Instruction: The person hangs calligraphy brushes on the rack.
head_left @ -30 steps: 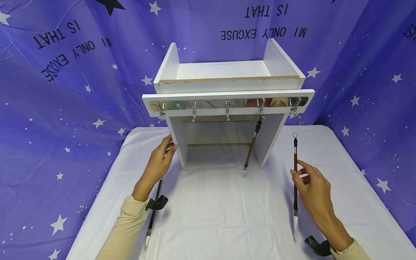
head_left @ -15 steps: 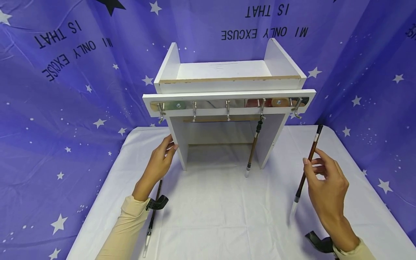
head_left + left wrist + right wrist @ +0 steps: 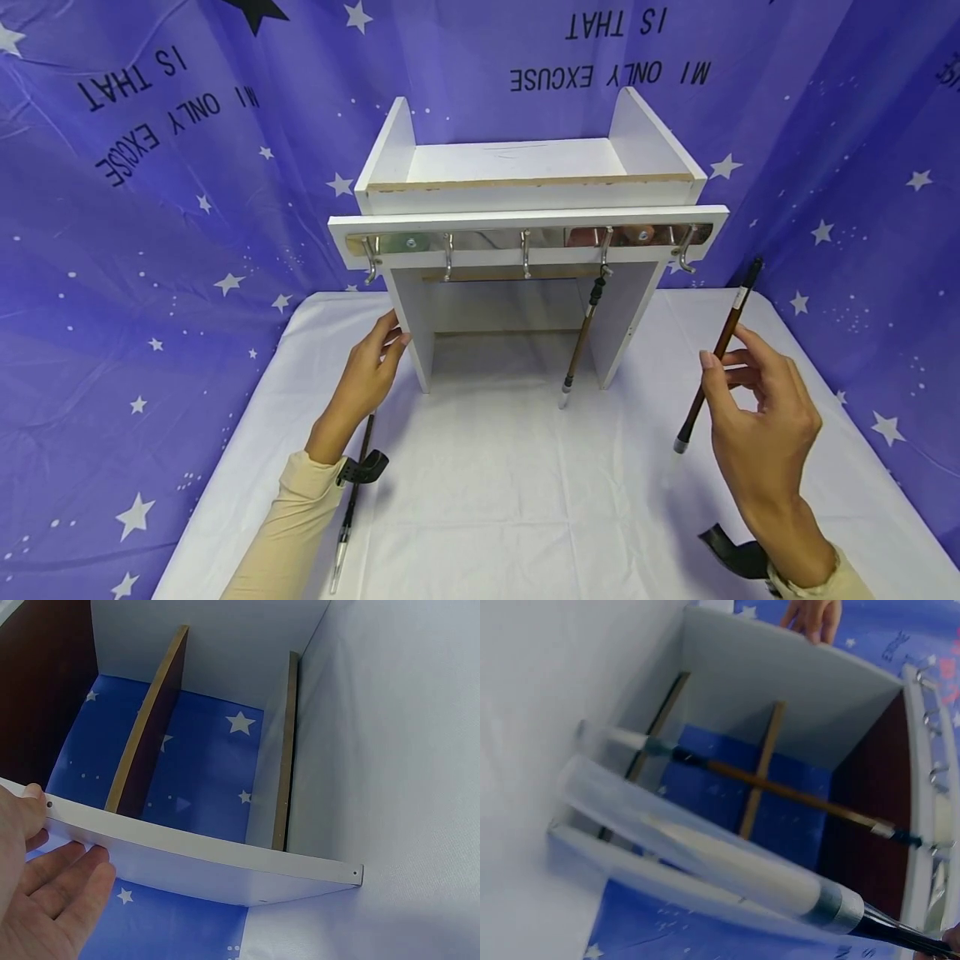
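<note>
R hand [image 3: 757, 417] grips brush [image 3: 718, 354], now raised toward end hook [image 3: 684, 250]; L hand [image 3: 367, 371], fingers flat, steadies rack [image 3: 525, 218].

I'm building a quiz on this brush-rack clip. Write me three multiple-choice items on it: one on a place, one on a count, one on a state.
1. Where is the left hand?
A. on the white rack's left side panel
B. flat on the table
C. on a hook

2. How many brushes hang from the hook rail?
A. none
B. one
C. three

3. How is the brush in the right hand?
A. lying on the cloth
B. lifted and tilted
C. hooked on

Key: 1 A, fingers touch the white rack at its panel edge; 2 B, only one hanging brush shows; 3 B, the held brush slants clear of the white tablecloth.
</note>
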A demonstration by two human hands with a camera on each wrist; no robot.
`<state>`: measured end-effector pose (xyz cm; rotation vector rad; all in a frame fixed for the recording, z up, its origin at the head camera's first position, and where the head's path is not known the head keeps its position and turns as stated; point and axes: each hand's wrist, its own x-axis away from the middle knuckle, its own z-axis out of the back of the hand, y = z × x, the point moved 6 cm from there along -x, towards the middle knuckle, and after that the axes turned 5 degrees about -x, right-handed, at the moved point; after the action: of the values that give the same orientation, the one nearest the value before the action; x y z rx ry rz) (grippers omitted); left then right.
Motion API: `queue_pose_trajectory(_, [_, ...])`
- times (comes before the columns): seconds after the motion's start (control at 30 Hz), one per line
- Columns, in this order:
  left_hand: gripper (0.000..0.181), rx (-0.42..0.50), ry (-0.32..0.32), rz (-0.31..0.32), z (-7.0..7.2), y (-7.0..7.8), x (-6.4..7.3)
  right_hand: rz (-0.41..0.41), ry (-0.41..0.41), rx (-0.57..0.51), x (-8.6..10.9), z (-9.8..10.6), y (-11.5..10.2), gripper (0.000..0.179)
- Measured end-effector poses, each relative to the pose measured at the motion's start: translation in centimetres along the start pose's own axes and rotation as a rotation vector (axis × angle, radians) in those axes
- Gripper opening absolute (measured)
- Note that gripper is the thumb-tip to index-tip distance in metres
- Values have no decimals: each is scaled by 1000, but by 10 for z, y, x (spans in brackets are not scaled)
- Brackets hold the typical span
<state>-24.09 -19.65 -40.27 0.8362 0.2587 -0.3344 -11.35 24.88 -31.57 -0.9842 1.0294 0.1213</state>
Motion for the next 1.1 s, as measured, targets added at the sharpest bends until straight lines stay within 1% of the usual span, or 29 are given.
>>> queue_pose_trajectory(0.1, [50, -2, -1, -1, -1, 0, 0, 30, -7, -42, -2, -7, -18, 47])
queue_pose_trajectory(0.2, [49, 0, 1, -1, -2, -2, 0, 49, -20, -67, -3, -15, -28, 47])
queue_pose_trajectory(0.43, [49, 3, 3, -2, -1, -3, 1, 60, -90, -58, 2, -31, -32, 52])
queue_pose_trajectory(0.53, [49, 1, 6, -6, 0, -2, 1, 78, -113, -61, 5, -39, -36, 52])
queue_pose_trajectory(0.77, [50, 3, 4, -10, 0, -1, 0, 129, -160, -101, 11, -60, -47, 54])
queue_pose_trajectory(1.1, [49, 4, 11, -12, 0, -2, 0, 177, -237, -139, 24, -87, -56, 54])
